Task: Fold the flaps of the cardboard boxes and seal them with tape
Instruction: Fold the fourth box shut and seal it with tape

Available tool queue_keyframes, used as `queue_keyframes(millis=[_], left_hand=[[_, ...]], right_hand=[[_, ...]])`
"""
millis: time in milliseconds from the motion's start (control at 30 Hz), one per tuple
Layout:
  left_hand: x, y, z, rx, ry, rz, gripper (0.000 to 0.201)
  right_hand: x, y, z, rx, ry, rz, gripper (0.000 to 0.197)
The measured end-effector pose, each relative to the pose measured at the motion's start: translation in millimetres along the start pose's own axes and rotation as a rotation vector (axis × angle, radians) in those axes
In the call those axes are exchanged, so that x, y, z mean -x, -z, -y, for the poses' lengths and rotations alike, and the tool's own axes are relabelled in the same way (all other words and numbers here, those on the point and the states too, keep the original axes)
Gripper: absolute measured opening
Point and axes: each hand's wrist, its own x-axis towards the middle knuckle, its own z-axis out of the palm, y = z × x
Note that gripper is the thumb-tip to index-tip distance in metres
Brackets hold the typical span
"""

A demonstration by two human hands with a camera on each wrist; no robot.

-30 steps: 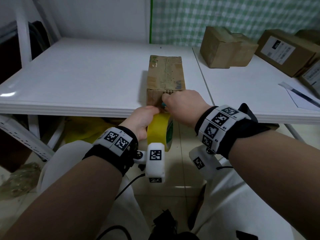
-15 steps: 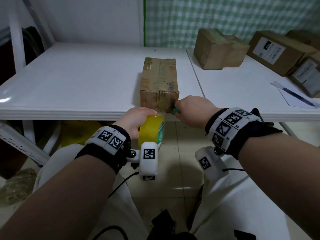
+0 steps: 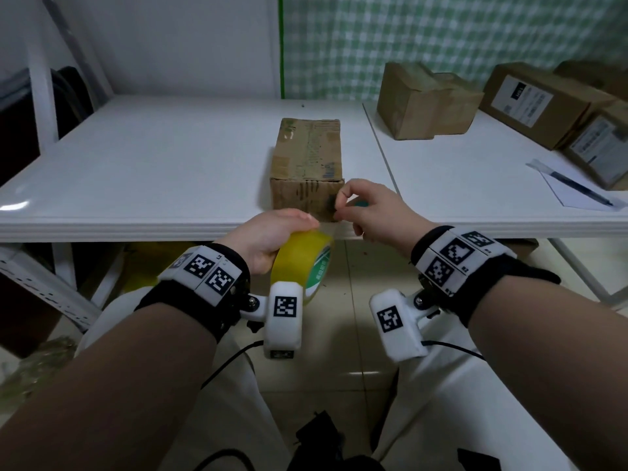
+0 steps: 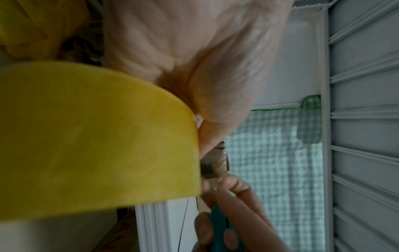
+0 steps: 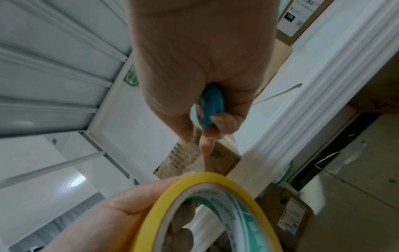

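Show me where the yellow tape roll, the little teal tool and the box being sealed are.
yellow tape roll (image 3: 299,256): head view, on its outer yellow band.
teal tool (image 5: 210,109): right wrist view, on its body between the fingers.
cardboard box (image 3: 307,151): head view, on its top face.

Teal tool (image 5: 208,109) mostly buried in the right hand's (image 3: 370,212) grip (its kind unclear), box front (image 3: 306,198) partly covered.

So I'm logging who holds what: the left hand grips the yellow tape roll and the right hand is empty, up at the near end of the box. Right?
Not quite. The right hand is not empty: it holds a small teal tool, plain in the right wrist view. The rest stands: the left hand grips the yellow tape roll, and the right hand is at the near end of the box.
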Motion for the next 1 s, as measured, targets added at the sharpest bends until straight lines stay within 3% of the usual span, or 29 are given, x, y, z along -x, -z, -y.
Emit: queue_keyframes(millis=[333, 500, 733, 1000], left_hand=[[10.3, -8.2, -10.0, -0.060, -0.090, 0.078, 0.008], [14.2, -8.4, -12.8, -0.107, -0.145, 0.068, 0.037], [18.8, -11.9, -17.8, -0.175, -0.162, 0.064, 0.045], [29.4, -22.1, -26.8, -0.230, -0.234, 0.109, 0.042]], right_hand=[[0.7, -0.1, 1.9, -0.064, 0.044, -0.031, 0.012], [7.5, 6.7, 6.4, -0.118, -0.022, -0.012, 0.014], [15.2, 13.9, 12.2, -0.176, -0.047, 0.016, 0.001], [16.0, 16.0, 12.8, -0.094, -0.079, 0.009, 0.018]])
